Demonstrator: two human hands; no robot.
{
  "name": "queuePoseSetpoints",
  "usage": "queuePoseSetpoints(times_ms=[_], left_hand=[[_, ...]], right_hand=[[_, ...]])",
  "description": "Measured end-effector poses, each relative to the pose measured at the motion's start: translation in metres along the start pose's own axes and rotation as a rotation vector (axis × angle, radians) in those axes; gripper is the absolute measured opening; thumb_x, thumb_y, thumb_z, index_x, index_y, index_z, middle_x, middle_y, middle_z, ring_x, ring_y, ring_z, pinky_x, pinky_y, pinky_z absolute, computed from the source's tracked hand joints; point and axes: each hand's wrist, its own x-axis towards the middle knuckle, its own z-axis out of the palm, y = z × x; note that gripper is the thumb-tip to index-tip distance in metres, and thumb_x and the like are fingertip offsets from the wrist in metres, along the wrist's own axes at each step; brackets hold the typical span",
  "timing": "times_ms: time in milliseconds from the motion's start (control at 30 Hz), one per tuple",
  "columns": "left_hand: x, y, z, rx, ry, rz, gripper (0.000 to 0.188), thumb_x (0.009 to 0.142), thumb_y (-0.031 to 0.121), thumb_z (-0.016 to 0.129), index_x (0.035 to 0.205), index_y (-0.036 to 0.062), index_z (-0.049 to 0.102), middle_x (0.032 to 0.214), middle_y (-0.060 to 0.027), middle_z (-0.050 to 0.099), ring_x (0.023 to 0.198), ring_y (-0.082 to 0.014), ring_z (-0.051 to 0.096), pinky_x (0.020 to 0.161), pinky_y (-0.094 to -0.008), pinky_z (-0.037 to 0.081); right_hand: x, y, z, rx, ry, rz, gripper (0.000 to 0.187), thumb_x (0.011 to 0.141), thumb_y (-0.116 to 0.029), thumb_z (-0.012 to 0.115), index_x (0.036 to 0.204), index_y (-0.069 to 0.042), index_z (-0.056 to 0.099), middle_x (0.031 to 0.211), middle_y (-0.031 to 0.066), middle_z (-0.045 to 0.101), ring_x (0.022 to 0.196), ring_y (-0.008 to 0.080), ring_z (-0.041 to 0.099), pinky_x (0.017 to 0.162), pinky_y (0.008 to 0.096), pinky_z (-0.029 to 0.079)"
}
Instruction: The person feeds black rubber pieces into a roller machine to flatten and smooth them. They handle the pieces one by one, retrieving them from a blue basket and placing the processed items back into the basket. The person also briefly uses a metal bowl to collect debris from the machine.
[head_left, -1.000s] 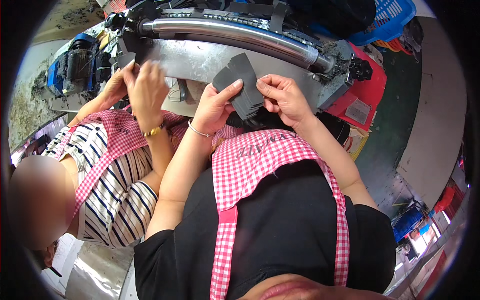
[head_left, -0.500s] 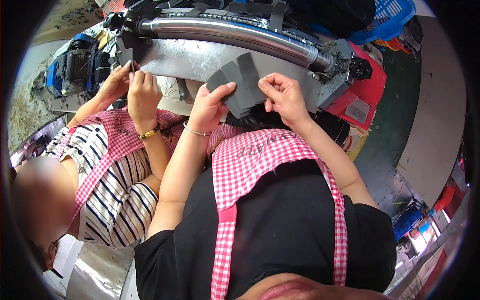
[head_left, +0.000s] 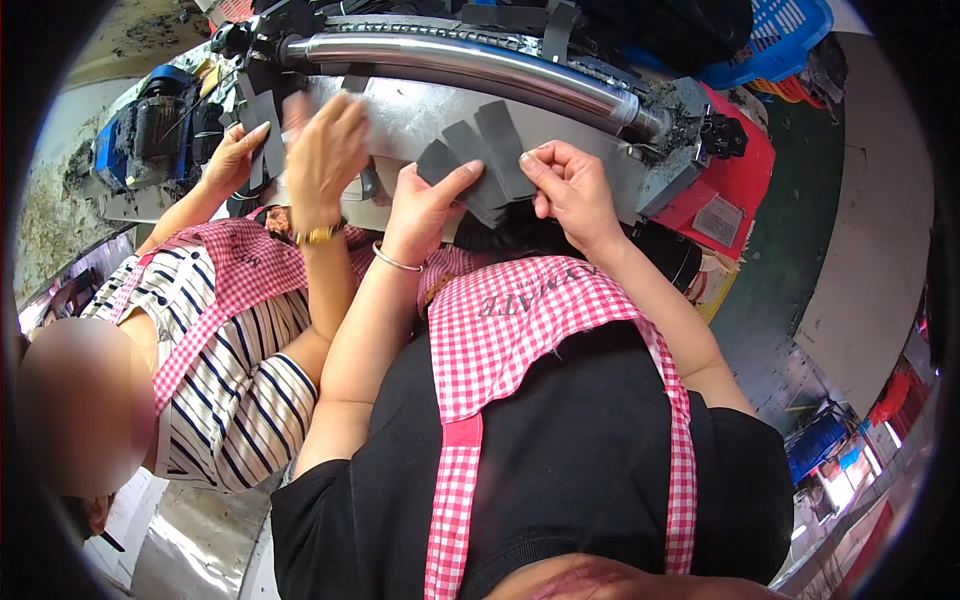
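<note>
In my left hand (head_left: 428, 215) is a fanned bunch of flat dark grey rectangular strips (head_left: 466, 150), the thumb pressed across their faces. My right hand (head_left: 572, 200) pinches one dark grey strip (head_left: 506, 148) by its right edge, between thumb and fingers. This strip stands tilted beside the bunch, and its lower end overlaps the other pieces. Both hands are above the near edge of a metal plate (head_left: 420, 112), in front of a shiny steel roller (head_left: 460, 58). The fingers under the bunch are mostly hidden, and what the strips are made of I cannot tell.
At my left a co-worker in a striped shirt (head_left: 235, 410) holds grey strips (head_left: 262, 118); the other hand (head_left: 328, 150) is blurred near the plate. A blue motor (head_left: 150, 140) stands beyond. Rightward are a red board (head_left: 738, 165) and a blue basket (head_left: 775, 40).
The strips in my left hand are fanned differently, with separate upper ends showing. My right hand has barely moved. The co-worker's nearer hand has moved up and right from the held strips toward the plate.
</note>
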Motion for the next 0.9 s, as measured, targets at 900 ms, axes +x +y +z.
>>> queuePoseSetpoints(times_ms=[900], left_hand=[[0.006,-0.002,-0.002,-0.058,0.004,0.029,0.024,0.090,0.014,0.077,0.109,0.0005,0.070,0.095,-0.0041,0.073,0.080,-0.0106,0.070,0.064,-0.0220,0.054]], right_hand=[[0.027,-0.003,-0.001,0.109,0.043,0.246,0.022,0.099,-0.024,0.068,0.093,-0.003,0.066,0.075,0.0019,0.065,0.047,0.0025,0.049,0.041,0.0173,0.034]])
